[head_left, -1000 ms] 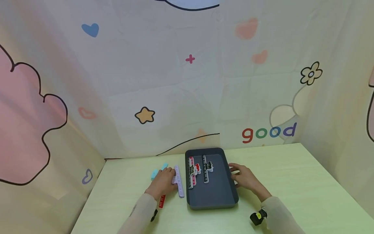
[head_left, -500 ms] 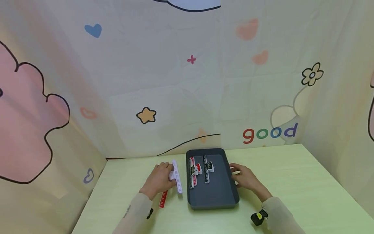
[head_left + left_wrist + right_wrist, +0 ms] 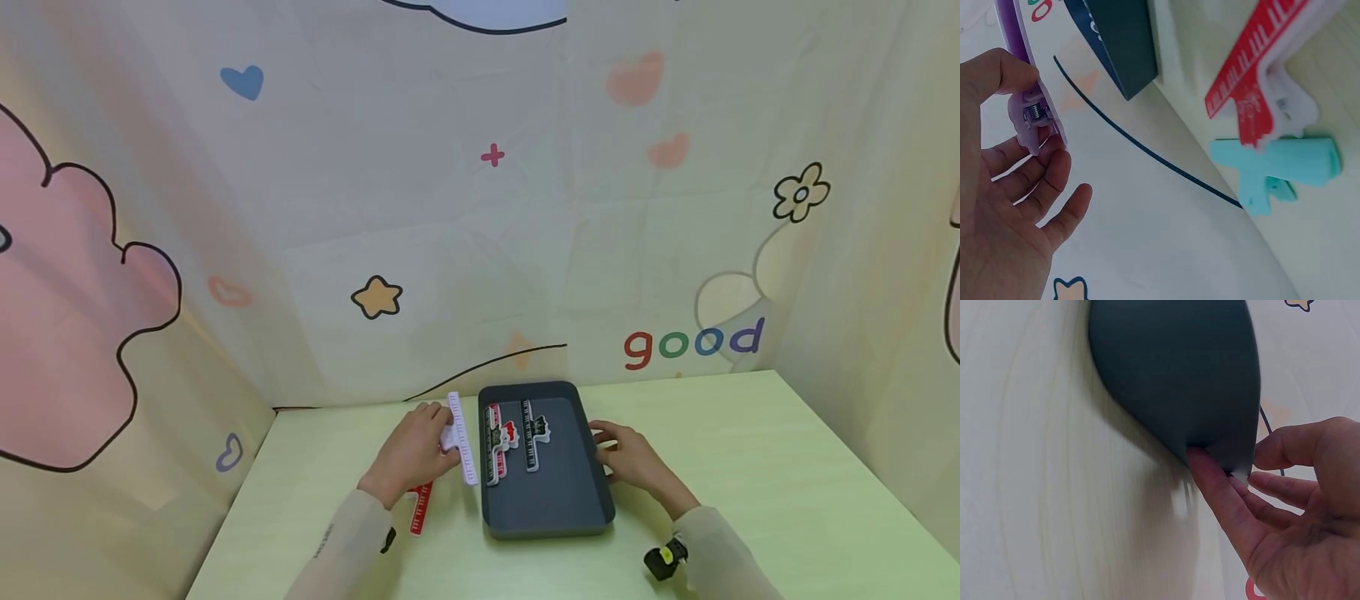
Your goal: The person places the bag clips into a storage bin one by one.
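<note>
My left hand (image 3: 408,450) pinches a lilac bag clip (image 3: 461,442) between thumb and fingers, raised just left of the dark grey tray (image 3: 547,508). In the left wrist view the clip's spring (image 3: 1036,112) shows. Under my left hand lies a red clip (image 3: 422,508), partly hidden. A teal clip (image 3: 1272,162) appears beside it in the left wrist view; the left hand covers it in the head view. My right hand (image 3: 633,454) touches the tray's right outer wall with loosely bent fingers (image 3: 1222,494).
Inside the tray, a black clip (image 3: 529,446) lies near the middle, and a dark clip (image 3: 491,467) overlaps a red-and-white clip (image 3: 510,435) at the left. A printed curtain (image 3: 450,250) stands behind the pale table (image 3: 750,467).
My left hand has picked the lilac clip up off the table and moved it up beside the tray's left edge. The right hand stays at the tray wall.
</note>
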`<state>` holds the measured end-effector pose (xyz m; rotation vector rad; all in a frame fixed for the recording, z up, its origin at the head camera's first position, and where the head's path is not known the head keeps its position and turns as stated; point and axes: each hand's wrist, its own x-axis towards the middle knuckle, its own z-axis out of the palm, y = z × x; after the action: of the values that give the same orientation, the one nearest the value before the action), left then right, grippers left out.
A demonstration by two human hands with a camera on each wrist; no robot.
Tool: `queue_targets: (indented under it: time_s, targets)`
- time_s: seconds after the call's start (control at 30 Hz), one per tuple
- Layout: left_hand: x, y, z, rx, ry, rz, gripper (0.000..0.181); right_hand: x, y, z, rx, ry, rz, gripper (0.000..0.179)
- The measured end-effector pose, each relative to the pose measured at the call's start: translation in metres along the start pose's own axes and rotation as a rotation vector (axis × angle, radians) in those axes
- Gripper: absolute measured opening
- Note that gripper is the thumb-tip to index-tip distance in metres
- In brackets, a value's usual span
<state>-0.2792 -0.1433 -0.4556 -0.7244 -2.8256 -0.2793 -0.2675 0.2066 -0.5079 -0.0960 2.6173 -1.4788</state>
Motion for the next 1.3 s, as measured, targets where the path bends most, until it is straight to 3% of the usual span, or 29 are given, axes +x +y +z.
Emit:
queue_targets:
  time_s: [0.33, 0.6, 0.8, 1.03, 1.3]
  targets:
    - [0.012, 0.021, -0.009, -0.038, 0.001, 0.049, 0.041, -0.001, -0.001, -0.001, 0.010, -0.003, -0.013, 0.055]
    - [0.026, 0.035, -0.005, -0.042, -0.024, 0.079, 0.039, 0.000, 0.001, 0.000, 0.002, -0.004, -0.002, 0.055]
    - [0.035, 0.048, 0.001, -0.061, -0.078, 0.100, 0.036, -0.003, -0.002, -0.002, 0.008, 0.000, -0.010, 0.055]
    - [0.043, 0.065, 0.016, 0.018, -0.135, 0.143, 0.038, -0.002, -0.003, -0.001, 0.007, -0.005, -0.009, 0.055]
    - [0.042, 0.080, 0.024, 0.119, -0.203, 0.158, 0.043, -0.002, -0.002, 0.000, 0.008, 0.000, -0.006, 0.055]
